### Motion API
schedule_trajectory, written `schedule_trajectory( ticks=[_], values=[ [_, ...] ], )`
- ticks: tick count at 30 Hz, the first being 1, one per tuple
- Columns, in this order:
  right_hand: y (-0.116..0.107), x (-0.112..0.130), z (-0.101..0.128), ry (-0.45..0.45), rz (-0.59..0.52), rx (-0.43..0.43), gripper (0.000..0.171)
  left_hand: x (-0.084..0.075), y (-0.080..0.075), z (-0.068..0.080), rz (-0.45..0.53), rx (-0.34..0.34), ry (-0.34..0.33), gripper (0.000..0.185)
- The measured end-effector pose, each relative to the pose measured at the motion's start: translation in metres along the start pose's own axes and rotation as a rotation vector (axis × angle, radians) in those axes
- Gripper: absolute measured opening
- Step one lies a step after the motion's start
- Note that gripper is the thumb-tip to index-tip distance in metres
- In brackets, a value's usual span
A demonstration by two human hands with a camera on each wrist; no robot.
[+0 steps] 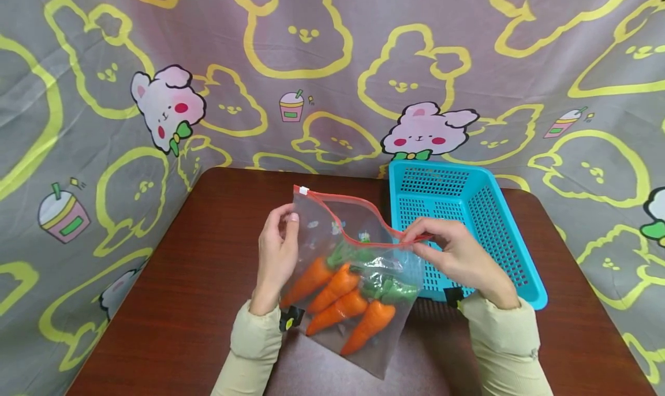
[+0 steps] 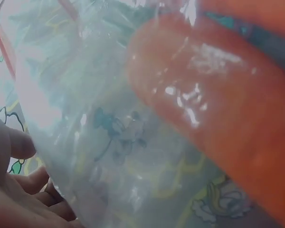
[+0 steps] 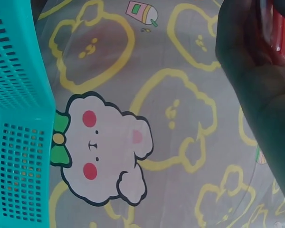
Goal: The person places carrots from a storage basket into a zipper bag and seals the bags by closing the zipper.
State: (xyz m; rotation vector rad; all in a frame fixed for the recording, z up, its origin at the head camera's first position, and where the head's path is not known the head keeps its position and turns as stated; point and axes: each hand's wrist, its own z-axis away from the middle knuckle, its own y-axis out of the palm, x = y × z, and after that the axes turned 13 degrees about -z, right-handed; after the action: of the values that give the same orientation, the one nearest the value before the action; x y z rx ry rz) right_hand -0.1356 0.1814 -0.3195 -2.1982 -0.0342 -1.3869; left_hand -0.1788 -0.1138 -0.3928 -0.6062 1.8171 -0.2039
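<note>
1. The bunny-print cloth (image 1: 332, 67) is the biggest thing here, hanging as a backdrop behind the zip bag and draped down past both sides of the worktop; the right wrist view is mostly filled with one of its pink rabbits.
2. The dark wooden worktop (image 1: 208, 257) lies under the zip bag and carries everything else.
3. The turquoise perforated basket (image 1: 499, 223) sits just to the right of the zip bag, touching or nearly touching it at the bag's right edge, and nothing shows inside it.
4. The clear zip bag (image 1: 358, 280) with its red seal strip is held tilted above the middle of the worktop, lower corner towards the person. The seal looks gaping along most of its length, with the white slider (image 1: 303, 190) parked at the bag's top left corner, so I judge the closing not yet done.
5. Four toy carrots (image 1: 343, 295) with green tops are already inside the bag, bunched in its lower half; none lie outside it, so the filling looks finished.
6. The left hand (image 1: 277, 251) is at the bag's left edge, below the slider, its grip pinching the plastic between thumb and fingers; the left wrist view shows fingers (image 2: 19, 142) behind the film and a carrot up close.
7. The right hand (image 1: 457, 257) is at the bag's right end, its grip pinching the red seal strip there, over the basket's near left corner.
</note>
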Motion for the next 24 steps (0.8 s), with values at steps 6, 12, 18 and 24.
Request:
schedule_trajectory(
  ticks=[6, 12, 18, 24],
  values=[
    [0.000, -0.003, -0.002, 0.046, 0.053, -0.064, 0.018, -0.001, -0.004, -0.002, -0.020, -0.032, -0.078, 0.021],
    [0.000, -0.007, -0.004, 0.079, 0.064, -0.110, 0.015, 0.001, -0.008, -0.003, -0.019, -0.021, -0.103, 0.022],
    [0.001, -0.012, -0.007, 0.146, 0.079, -0.180, 0.012, 0.004, -0.010, -0.006, -0.009, -0.023, -0.120, 0.022],
    [0.003, -0.016, -0.009, 0.207, 0.106, -0.276, 0.012, 0.006, -0.013, -0.008, 0.000, -0.017, -0.147, 0.020]
  ],
)
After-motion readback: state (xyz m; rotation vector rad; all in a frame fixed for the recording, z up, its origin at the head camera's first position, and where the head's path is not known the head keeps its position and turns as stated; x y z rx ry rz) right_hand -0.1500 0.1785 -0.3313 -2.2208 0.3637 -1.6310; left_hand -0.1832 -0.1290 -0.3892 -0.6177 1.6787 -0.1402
